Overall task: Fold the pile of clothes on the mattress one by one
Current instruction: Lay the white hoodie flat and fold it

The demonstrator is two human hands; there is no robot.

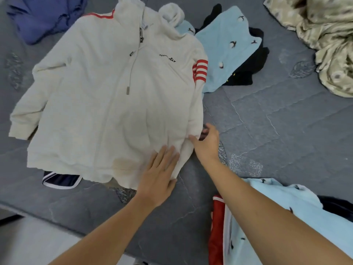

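Note:
A cream hoodie [107,96] with red sleeve stripes and a drawstring lies spread face up on the grey mattress [267,131]. Its right sleeve is folded in along the body. My left hand [160,173] presses flat, fingers straight, on the hoodie's lower right hem. My right hand [207,142] reaches under the hoodie's right edge near the sleeve cuff, thumb on the cloth and fingers curled around the fabric edge.
Dark shorts with white trim [61,181] peek from under the hem. A light blue fleece and black garment [231,50] lie at the back. Blue cloth [44,16] sits top left, a beige blanket [328,41] top right, a light blue and red stack [248,226] near right.

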